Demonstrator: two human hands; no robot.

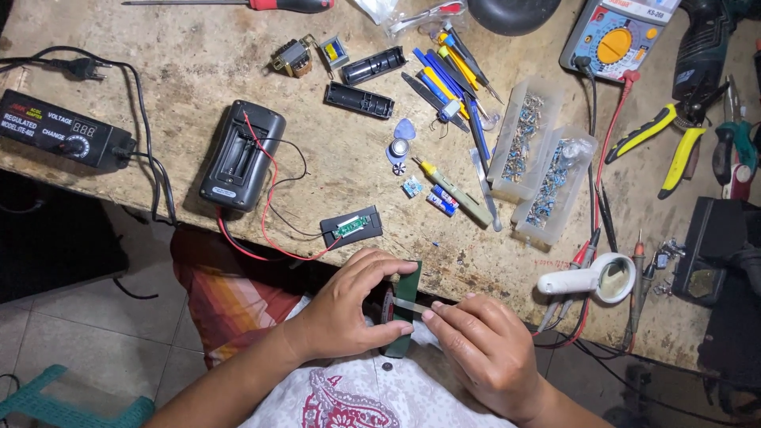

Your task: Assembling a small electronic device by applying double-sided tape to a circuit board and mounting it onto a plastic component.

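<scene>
Dark green flat piece (407, 309) held upright at the bench's near edge, over the lap: left hand (349, 305) curled closed around it, right hand (483, 349) pinching a thin pale strip (408, 304) laid across its face. Just beyond on the workbench (198, 71), a small black module with a green circuit board (351, 227) is wired in red and black to an open black battery case (241, 154). Farther off: two clear trays of small parts (539, 158), a white magnifier (590, 279), screwdrivers (448, 75), yellow-handled pliers (666, 139), a multimeter (614, 40), and a black voltage adapter (59, 127) at far left.
</scene>
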